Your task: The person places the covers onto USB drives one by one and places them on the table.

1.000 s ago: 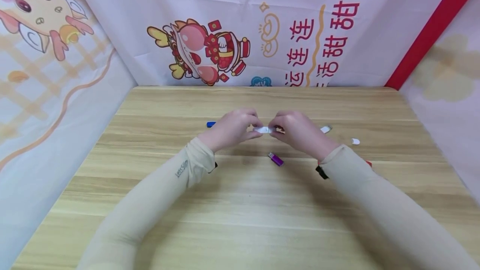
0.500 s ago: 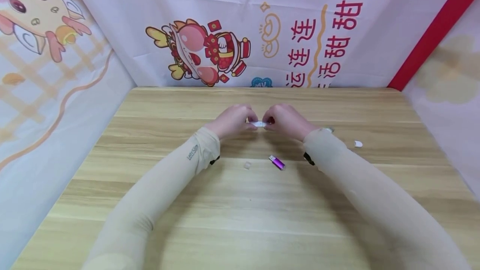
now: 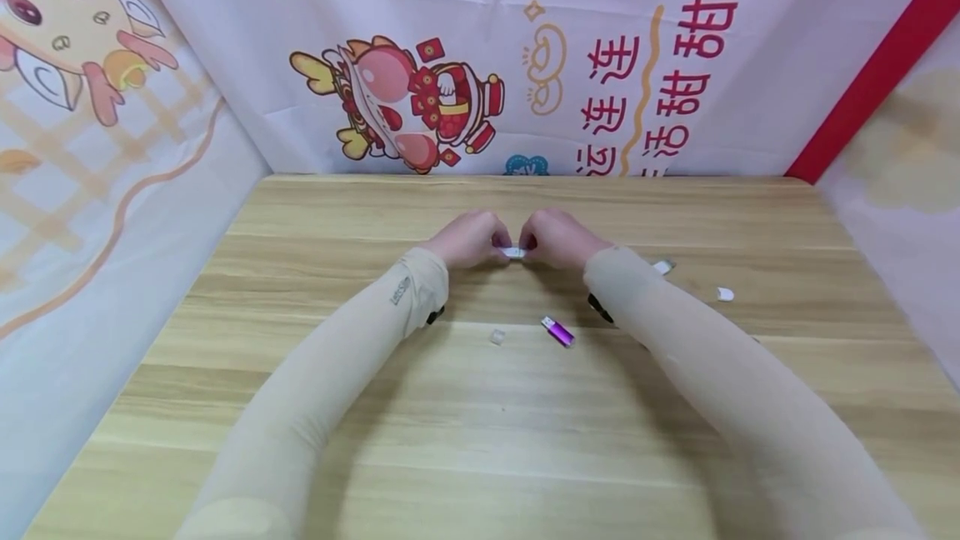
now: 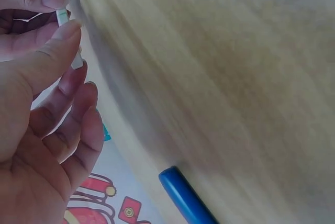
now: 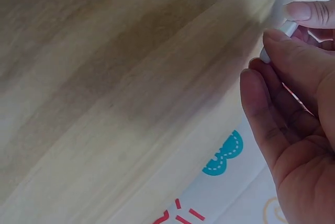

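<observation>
From here the table [image 3: 465, 457] looks like smooth wood with a soft shine. The big sheet [image 3: 517, 98] behind it looks like thin, dull cloth with creases. The sleeves [image 3: 337, 382] are soft, wrinkly cloth, not shiny. The held white stick [image 4: 77, 60] looks like smooth plastic. The purple stick [image 3: 561, 334] is glossy, with a shiny metal end [image 3: 548, 322]. The little cap [image 3: 498, 337] is see-through plastic. The blue piece [image 4: 187, 198] looks smooth and shiny.

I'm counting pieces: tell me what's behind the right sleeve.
In the head view, a white USB stick partly shows beyond the right sleeve, plus a dark sliver too small to identify. Anything fully covered cannot be seen.
</observation>
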Tool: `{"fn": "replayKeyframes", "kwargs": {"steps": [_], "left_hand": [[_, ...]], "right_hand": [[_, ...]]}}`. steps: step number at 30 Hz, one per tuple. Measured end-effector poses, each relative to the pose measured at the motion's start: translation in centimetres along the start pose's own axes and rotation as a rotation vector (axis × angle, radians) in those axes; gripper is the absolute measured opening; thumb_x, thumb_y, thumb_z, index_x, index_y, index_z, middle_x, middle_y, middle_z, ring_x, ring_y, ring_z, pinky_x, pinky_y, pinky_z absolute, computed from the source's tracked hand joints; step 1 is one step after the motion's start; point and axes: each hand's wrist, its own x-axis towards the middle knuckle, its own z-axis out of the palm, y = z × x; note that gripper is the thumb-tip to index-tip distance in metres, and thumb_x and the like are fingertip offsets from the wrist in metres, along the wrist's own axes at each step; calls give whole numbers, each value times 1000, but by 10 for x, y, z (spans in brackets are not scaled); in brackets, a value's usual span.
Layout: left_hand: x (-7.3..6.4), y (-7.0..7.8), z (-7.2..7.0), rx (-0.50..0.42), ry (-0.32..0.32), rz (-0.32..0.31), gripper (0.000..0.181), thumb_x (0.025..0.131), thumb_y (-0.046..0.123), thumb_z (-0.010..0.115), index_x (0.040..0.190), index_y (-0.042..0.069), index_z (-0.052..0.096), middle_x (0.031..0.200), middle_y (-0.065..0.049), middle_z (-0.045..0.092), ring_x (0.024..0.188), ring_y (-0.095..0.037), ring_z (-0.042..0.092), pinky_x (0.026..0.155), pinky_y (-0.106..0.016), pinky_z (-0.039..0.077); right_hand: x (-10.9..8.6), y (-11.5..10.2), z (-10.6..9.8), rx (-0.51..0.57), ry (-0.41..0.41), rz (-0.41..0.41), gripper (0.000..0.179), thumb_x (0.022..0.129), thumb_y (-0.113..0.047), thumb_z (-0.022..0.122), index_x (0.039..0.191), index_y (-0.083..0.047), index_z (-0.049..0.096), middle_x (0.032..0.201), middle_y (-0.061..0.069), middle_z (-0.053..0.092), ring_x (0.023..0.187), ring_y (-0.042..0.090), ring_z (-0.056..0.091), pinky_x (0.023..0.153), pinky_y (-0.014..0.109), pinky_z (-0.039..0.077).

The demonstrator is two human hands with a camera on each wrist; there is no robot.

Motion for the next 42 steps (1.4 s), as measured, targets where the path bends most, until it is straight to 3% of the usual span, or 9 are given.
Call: {"fn": "replayKeyframes", "kwargs": {"steps": [6, 19, 26, 34, 42], "left_hand": [[5, -3, 0, 11, -19, -15, 14, 85, 14, 80, 99, 12, 78, 89, 4, 71, 85, -14, 62, 86, -30, 50], [13, -10, 0, -31, -25, -34, 8, 81, 10, 83, 87, 10, 77, 83, 1, 70, 84, -17, 62, 83, -31, 50], [16, -2, 3, 16, -14, -67, 9, 80, 5, 82, 82, 8, 74, 82, -3, 67, 82, -20, 59, 81, -31, 48], [14, 10, 5, 105, 21, -60, 9, 80, 1, 80, 84, 6, 74, 81, -3, 67, 82, -21, 61, 80, -32, 50], [10, 11, 8, 79, 50, -85, 9, 80, 1, 80, 85, 7, 75, 81, -2, 68, 82, -20, 61, 81, -31, 51]], "right_hand": [[7, 3, 2, 21, -13, 46, 6, 87, -6, 76, 93, -8, 75, 87, 4, 69, 84, 21, 61, 83, 36, 52], [19, 9, 7, 13, 30, 6, 10, 81, -11, 83, 88, -6, 77, 84, 3, 71, 84, 21, 64, 83, 35, 53], [19, 9, 12, 65, 52, 55, 9, 81, -6, 82, 86, -6, 76, 83, 4, 69, 83, 22, 62, 84, 35, 53], [16, 6, 17, 22, 115, 19, 8, 80, -4, 82, 85, -3, 76, 82, 6, 71, 81, 23, 64, 82, 35, 54], [14, 2, 20, 41, 135, 56, 7, 80, -1, 80, 86, -3, 76, 85, 8, 71, 83, 24, 64, 84, 36, 54]]}}
